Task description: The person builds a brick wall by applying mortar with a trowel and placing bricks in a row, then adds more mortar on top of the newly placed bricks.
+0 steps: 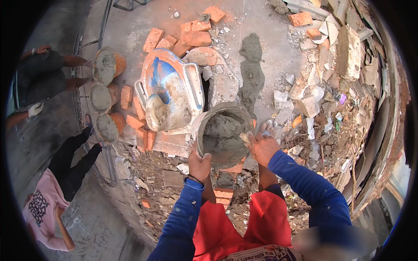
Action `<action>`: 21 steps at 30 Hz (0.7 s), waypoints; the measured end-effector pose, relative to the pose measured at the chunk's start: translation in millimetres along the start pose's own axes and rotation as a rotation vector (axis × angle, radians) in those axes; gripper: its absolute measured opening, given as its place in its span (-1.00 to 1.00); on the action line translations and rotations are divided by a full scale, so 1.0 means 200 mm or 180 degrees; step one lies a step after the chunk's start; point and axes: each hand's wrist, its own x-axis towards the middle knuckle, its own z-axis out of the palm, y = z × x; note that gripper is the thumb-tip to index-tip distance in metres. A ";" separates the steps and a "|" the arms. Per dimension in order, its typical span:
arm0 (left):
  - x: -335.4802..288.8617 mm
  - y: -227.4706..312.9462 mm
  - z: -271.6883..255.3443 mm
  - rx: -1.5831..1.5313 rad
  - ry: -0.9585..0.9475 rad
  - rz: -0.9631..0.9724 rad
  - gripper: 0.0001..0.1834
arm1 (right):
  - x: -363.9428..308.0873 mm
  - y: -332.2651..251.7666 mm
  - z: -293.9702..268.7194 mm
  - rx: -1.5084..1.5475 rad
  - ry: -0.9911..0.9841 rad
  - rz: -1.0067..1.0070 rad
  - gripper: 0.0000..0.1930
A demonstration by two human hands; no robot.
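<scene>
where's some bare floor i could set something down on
Bare concrete shows between the mortar strip and right-hand rubble, also left of the upper brick pile. Beside the bucket it's crowded: toilet pan left, rubble right.

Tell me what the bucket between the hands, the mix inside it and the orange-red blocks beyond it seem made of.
Bucket: perhaps plastic, dull; its thin round rim suggests that, but grey coating leaves it open. Mix: likely wet cement mortar, grey and damp-looking, heaped in soft lumps. Blocks: probably fired clay, matte, judging by their orange-red colour and brick shape.
</scene>
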 end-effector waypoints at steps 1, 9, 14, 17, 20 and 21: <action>0.00 0.06 -0.02 0.0041 0.0028 0.0012 -0.40 | -0.04 -0.07 0.00 0.0086 0.0008 -0.0060 -0.60; -0.10 0.23 -0.08 0.0305 -0.0011 0.0604 -0.38 | -0.37 0.00 -0.09 0.0952 0.0876 0.0420 -0.55; -0.14 0.42 0.03 0.0304 -0.0088 0.0714 -0.39 | -0.22 -0.12 0.03 0.1468 0.0308 0.0101 -0.49; -0.12 0.43 0.06 0.0456 -0.0132 0.0706 -0.39 | -0.22 -0.12 0.11 0.1824 0.0464 0.0118 -0.47; -0.07 0.38 0.09 0.0118 -0.0105 0.0705 -0.38 | -0.28 -0.08 0.06 0.2647 0.0289 0.0134 -0.45; -0.05 0.36 0.10 -0.0006 -0.0035 0.0620 -0.39 | -0.31 -0.06 0.07 0.2481 0.0449 0.0135 -0.45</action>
